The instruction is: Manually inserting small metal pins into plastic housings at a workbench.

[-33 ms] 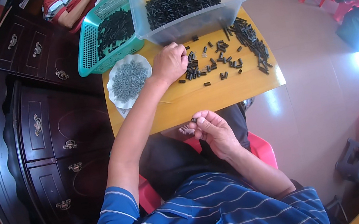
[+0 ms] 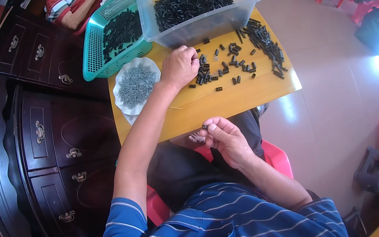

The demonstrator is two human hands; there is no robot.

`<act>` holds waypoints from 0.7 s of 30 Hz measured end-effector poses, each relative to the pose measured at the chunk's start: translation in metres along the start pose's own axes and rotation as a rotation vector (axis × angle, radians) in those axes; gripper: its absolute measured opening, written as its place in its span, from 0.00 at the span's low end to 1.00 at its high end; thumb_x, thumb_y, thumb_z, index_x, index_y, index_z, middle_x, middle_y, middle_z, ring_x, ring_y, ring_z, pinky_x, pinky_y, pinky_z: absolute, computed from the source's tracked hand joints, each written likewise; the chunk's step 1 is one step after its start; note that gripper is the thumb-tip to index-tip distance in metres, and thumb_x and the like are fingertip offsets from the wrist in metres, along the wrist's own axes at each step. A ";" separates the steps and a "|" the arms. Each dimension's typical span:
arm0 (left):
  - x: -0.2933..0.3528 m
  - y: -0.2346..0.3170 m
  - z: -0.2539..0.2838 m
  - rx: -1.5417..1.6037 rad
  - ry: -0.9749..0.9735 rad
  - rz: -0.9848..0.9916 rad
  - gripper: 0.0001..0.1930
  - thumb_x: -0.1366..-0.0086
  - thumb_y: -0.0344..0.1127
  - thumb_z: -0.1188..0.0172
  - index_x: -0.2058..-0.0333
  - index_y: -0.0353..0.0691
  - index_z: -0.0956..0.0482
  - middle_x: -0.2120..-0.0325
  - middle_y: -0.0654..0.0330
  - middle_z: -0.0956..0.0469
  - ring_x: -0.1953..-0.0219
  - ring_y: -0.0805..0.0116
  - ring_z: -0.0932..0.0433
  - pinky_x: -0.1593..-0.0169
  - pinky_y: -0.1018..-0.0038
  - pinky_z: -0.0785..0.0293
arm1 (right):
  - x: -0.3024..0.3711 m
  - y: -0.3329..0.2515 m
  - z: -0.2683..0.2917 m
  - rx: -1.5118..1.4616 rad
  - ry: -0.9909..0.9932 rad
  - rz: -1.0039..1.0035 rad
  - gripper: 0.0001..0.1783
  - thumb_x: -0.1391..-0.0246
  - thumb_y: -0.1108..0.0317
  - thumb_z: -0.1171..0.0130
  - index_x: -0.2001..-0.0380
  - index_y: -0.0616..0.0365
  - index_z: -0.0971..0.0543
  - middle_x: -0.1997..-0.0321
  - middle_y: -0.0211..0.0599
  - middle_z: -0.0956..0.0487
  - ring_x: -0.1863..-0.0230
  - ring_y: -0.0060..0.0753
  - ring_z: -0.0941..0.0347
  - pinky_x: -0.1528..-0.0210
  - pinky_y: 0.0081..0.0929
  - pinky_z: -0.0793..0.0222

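My left hand (image 2: 180,68) reaches over the yellow table (image 2: 189,116), its fingers curled down at the left edge of a scatter of short black tubes (image 2: 203,75). Whatever those fingertips hold, if anything, is hidden under the hand. Just off the table's front edge, above my lap, my right hand (image 2: 225,137) pinches a small black tube (image 2: 205,127) between thumb and fingers. A white scalloped dish (image 2: 155,65) full of small clear or grey pieces (image 2: 137,84) stands left of my left wrist. Longer black tubes (image 2: 264,42) lie heaped at the table's right side.
A clear plastic bin (image 2: 205,29) and a green perforated basket (image 2: 92,59), both holding black pieces, stand at the table's back. Dark wooden drawers (image 2: 78,136) line the left. Another person's arm (image 2: 81,14) shows beyond the basket. A grey stool (image 2: 375,171) stands right.
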State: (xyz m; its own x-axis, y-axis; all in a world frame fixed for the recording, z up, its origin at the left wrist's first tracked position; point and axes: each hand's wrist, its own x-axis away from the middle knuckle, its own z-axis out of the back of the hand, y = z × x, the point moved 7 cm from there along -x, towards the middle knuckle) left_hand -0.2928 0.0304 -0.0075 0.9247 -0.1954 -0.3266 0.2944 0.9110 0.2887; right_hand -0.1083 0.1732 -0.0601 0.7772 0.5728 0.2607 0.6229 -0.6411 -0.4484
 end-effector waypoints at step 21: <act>0.011 -0.005 0.001 0.144 0.155 0.052 0.07 0.39 0.30 0.42 0.62 0.42 0.19 0.67 0.56 0.20 0.62 0.52 0.19 0.58 0.60 0.21 | 0.001 0.000 0.001 0.016 0.038 -0.009 0.08 0.30 0.67 0.45 0.53 0.56 0.22 0.61 0.31 0.17 0.69 0.15 0.26 0.62 0.15 0.29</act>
State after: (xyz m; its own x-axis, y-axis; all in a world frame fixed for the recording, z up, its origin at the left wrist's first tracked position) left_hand -0.2837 0.0231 -0.0115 0.8947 -0.0814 -0.4392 0.2890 0.8551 0.4304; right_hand -0.1080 0.1740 -0.0608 0.7746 0.5583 0.2972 0.6286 -0.6275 -0.4595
